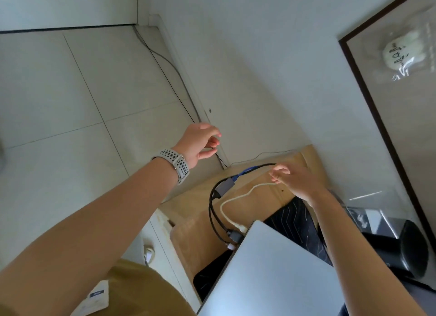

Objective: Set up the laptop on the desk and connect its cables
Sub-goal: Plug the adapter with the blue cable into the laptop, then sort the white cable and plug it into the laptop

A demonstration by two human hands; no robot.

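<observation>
A closed silver laptop (271, 268) lies on a dark patterned mat (297, 219) on the wooden desk (195, 233). A white cable (236, 199), a black cable (213, 212) and a grey adapter (225, 186) with a blue lead are plugged in at the laptop's left edge. They run toward the wall. My right hand (297, 181) hovers over the far ends of the white and black cables, fingers loosely spread; both cables disappear under it. My left hand (200, 143), with a watch on its wrist, hangs in the air beside the wall, fingers loosely curled and holding nothing.
A black cylindrical object (410, 249) lies right of the laptop. A dark-framed glass panel (368, 98) leans at the right. A thin wire (165, 63) runs along the tiled floor by the skirting. A white drawer unit (162, 240) stands under the desk's left end.
</observation>
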